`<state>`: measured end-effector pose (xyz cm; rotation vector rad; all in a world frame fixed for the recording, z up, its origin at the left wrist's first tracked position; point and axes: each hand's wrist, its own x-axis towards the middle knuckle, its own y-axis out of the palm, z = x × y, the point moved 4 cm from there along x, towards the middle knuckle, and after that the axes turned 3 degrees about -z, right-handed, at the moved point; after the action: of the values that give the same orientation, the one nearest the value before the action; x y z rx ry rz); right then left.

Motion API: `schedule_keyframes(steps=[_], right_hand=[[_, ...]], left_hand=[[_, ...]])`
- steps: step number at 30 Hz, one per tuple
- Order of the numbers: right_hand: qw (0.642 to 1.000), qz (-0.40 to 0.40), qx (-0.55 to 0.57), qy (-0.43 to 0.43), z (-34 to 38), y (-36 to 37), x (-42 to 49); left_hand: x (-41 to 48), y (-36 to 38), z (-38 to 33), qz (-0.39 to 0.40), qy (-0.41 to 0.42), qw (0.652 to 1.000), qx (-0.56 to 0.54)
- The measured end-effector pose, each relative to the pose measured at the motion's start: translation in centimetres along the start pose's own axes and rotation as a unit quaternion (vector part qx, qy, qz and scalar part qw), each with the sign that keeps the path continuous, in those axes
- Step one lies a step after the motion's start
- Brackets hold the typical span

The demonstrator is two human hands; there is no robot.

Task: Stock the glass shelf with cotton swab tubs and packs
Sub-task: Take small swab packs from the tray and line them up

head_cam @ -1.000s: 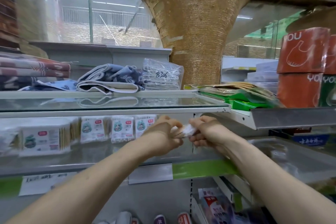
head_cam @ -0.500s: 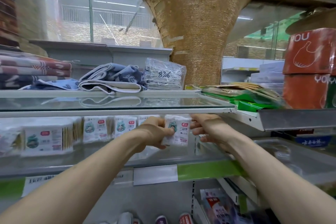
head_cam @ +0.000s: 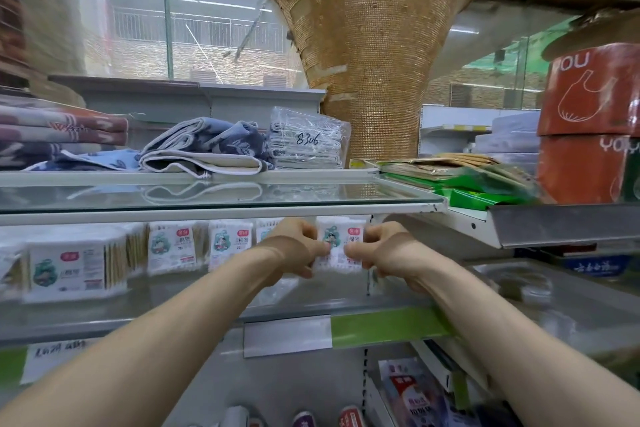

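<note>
A white cotton swab pack [head_cam: 340, 243] with a cartoon label stands upright at the right end of a row on the glass shelf [head_cam: 207, 305]. My left hand [head_cam: 298, 250] grips its left side and my right hand [head_cam: 384, 253] grips its right side. To the left stand two more upright packs [head_cam: 171, 248], [head_cam: 230, 244]; a third is mostly hidden behind my left hand. A larger cotton swab pack [head_cam: 74, 263] sits at the far left of the shelf.
An upper glass shelf [head_cam: 221, 198] hangs just above my hands and carries folded towels [head_cam: 204, 151] and a plastic-wrapped bundle [head_cam: 308, 139]. Orange boxes [head_cam: 588, 125] stand at the right. Green and white price strips [head_cam: 346, 331] line the shelf's front edge. More goods lie below.
The pack was crumpled between both hands near the shelf front; it has been turned upright and moved back into the row, at its right end.
</note>
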<state>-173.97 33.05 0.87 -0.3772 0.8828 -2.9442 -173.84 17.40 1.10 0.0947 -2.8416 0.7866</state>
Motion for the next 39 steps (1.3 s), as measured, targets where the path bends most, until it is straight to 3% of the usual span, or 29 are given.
schedule_keyframes(steps=[3, 6, 9, 15, 18, 20, 34, 39], right_hand=[[1.000, -0.027, -0.009, -0.009, 0.0, -0.2, 0.4], [0.999, -0.006, -0.053, -0.002, -0.2, 0.2, 0.9], [0.997, -0.007, -0.074, -0.007, -0.6, 0.3, 1.5], [0.993, -0.034, -0.116, -0.006, -1.4, 0.4, 4.6], [0.989, -0.037, -0.146, -0.017, -1.2, 1.0, 6.1], [0.987, -0.036, -0.158, -0.020, -1.0, 1.5, 6.9], [0.967, 0.018, -0.253, 0.012, -0.2, 3.5, 10.1], [0.961, 0.046, -0.273, 0.012, -0.1, 3.8, 10.3]], left_hand=[[0.2, 0.3, -0.1, -0.038, 0.010, 0.999, 0.038], [0.8, 0.6, -0.1, -0.065, 0.018, 0.997, 0.049], [1.2, 0.9, -0.5, -0.075, 0.063, 0.979, 0.178], [1.6, 1.8, -1.3, -0.122, 0.169, 0.863, 0.461], [2.1, 2.7, -1.6, -0.129, 0.206, 0.806, 0.540], [2.5, 2.6, -1.5, -0.132, 0.207, 0.788, 0.564], [3.1, 2.2, -1.8, -0.117, 0.217, 0.741, 0.624], [3.4, 1.7, -0.9, -0.092, 0.215, 0.749, 0.620]])
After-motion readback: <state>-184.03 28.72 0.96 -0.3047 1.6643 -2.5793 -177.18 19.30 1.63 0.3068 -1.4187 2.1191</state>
